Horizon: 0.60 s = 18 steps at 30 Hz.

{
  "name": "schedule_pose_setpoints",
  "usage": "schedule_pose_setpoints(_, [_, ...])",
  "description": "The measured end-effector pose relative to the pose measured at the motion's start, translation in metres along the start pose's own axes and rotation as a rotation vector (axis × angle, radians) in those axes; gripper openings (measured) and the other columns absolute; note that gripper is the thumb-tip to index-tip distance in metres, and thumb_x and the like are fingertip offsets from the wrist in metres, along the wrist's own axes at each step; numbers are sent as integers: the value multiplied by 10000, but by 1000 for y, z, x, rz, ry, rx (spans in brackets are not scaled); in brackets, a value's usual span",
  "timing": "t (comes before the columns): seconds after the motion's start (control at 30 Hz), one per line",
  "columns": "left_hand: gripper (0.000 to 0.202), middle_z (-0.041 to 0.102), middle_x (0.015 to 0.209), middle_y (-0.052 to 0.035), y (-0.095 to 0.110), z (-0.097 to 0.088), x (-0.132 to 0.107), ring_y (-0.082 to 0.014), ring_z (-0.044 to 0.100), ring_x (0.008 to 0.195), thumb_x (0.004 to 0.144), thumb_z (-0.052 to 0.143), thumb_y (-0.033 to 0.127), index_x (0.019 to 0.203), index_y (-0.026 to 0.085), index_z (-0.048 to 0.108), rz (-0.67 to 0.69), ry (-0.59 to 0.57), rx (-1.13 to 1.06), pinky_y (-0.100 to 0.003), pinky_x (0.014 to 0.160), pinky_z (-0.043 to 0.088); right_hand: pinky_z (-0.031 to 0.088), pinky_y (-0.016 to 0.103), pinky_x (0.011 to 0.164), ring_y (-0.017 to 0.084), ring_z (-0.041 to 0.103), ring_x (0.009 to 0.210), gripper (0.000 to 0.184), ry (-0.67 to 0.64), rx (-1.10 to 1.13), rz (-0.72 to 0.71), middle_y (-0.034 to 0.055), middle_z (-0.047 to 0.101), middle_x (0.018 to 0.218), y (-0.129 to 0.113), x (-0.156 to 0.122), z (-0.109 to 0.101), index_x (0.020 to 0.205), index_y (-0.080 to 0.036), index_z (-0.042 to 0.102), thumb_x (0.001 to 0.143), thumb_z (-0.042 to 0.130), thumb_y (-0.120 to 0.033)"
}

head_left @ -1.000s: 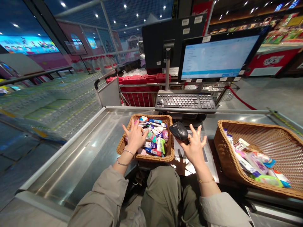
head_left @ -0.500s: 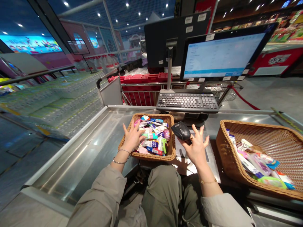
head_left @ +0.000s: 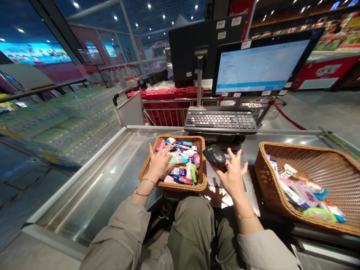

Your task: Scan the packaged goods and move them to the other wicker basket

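My left hand (head_left: pixel 159 163) is over the left side of a small wicker basket (head_left: pixel 204 183), its fingers spread. The basket holds many small colourful packs, among them blue and white boxes (head_left: pixel 184 143). A mint-green pack (head_left: pixel 178 160) lies by my left fingertips; whether they touch it is unclear. To the right of the basket, my right hand (head_left: pixel 232 172) has its thumb and ringed finger around a black handheld barcode scanner (head_left: pixel 214 155), with its other fingers spread. The scanner's head tilts left towards the basket, and its handle is mostly hidden.
A larger wicker basket (head_left: pixel 263 180) with several packs stands at the right. Beyond my hands are a keyboard (head_left: pixel 221 120) and a lit monitor (head_left: pixel 258 67). The metal counter (head_left: pixel 95 187) has a raised left edge. A cart (head_left: pixel 163 116) with red crates stands behind it.
My left hand has shifted slightly right and inward over the small basket. The right hand and scanner stay nearly in place. The whole view has moved a little.
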<state>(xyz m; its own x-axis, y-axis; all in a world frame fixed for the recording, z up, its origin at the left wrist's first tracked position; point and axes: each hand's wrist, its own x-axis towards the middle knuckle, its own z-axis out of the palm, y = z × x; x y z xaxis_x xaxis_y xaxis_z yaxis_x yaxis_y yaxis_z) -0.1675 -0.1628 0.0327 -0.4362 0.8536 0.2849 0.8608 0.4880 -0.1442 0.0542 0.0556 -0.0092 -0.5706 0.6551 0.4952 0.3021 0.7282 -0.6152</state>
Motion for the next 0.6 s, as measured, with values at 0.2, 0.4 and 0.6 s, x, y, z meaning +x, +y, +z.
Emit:
schedule_pose_setpoints(0.2, [276, 407, 1603, -66, 20, -14, 7, -404, 181, 1549, 903, 690, 392, 1153, 278, 717, -76, 151, -17, -812, 1135, -108, 56, 807, 1121, 375, 107, 1570, 255, 19, -12, 11, 138, 438, 1582, -2, 0, -3, 918, -209, 702, 891, 602, -442])
schedule_pose_setpoints(0.4, [306, 373, 1620, -46, 51, -23, 25, -403, 109, 1562, 916, 667, 412, 1198, 296, 693, -152, 255, -35, -807, 1142, -128, 41, 798, 1132, 373, 131, 1567, 267, 61, -12, 26, 139, 474, 1557, -8, 1, -9, 861, -199, 687, 895, 602, -449])
schedule_pose_setpoints(0.6, [362, 341, 1636, -39, 75, -23, 42, -403, 32, 1565, 961, 578, 470, 1267, 299, 671, -178, 257, -79, -819, 1116, -168, 41, 789, 1139, 375, 144, 1565, 258, 87, -26, 43, 132, 483, 1552, -14, 0, -14, 908, -205, 702, 894, 593, -439])
